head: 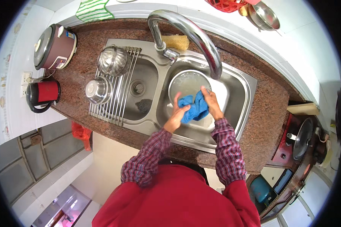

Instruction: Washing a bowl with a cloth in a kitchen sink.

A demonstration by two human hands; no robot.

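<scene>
Both of my hands hold a crumpled blue cloth (pixel 193 109) above the right basin (pixel 233 107) of a stainless steel double sink. My left hand (pixel 176 113) grips the cloth's left side, its fingers slightly blurred. On the other side, my right hand (pixel 211 102) pinches the cloth with the thumb near its top. Just behind the cloth, a round metal bowl (pixel 184 82) with cloudy water sits in the basin; cloth and hands hide its front part. Over the basin's back arches the chrome faucet (pixel 193 25).
Left of it, a roll-up drying rack (pixel 116 99) bears a fluted metal bowl (pixel 113 61) and a smaller steel bowl (pixel 99 90). A yellow sponge (pixel 176 42) lies behind the faucet. A rice cooker (pixel 55 46) and red kettle (pixel 44 92) stand left. At right is a lidded pan (pixel 302 139).
</scene>
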